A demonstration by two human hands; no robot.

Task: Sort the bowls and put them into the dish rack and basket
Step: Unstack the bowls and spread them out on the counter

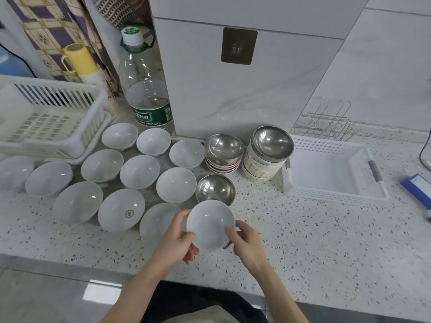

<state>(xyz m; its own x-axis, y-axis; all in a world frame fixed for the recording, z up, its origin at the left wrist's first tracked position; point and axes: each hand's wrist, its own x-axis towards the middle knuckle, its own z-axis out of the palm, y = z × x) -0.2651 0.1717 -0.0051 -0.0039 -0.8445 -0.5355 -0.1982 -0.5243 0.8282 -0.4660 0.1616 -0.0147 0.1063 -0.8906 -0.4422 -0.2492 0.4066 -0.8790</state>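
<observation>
A speckled terrazzo counter [314, 241] runs under a white tiled wall, with a large water bottle [145, 89] standing at about eleven o'clock. Close in at six o'clock, both hands hold one small white bowl [210, 223] just above the counter: the left hand [175, 244] curls round its left rim with the thumb on top, and the right hand [247, 243] pinches the right rim, thumb inside the lip.

From nine to twelve o'clock a spread of white bowls [140, 171] sits open side up, none stacked. A single steel bowl [215, 188] stands just beyond the held one, and at one o'clock are two stacks, a steel bowl on patterned bowls [224, 151] and a steel bowl on cream striped bowls [268, 155]. The white dish rack [46, 120] lies at ten o'clock, the white basket [331, 171] at two o'clock; neither holds a bowl yet, so the sorting looks barely begun.

The step in hand appears to be picking the first white bowl. Next, it likely has to be carried to one container, probably the rack at ten o'clock, over the other bowls without clipping their rims; one hand alone could carry it.
</observation>
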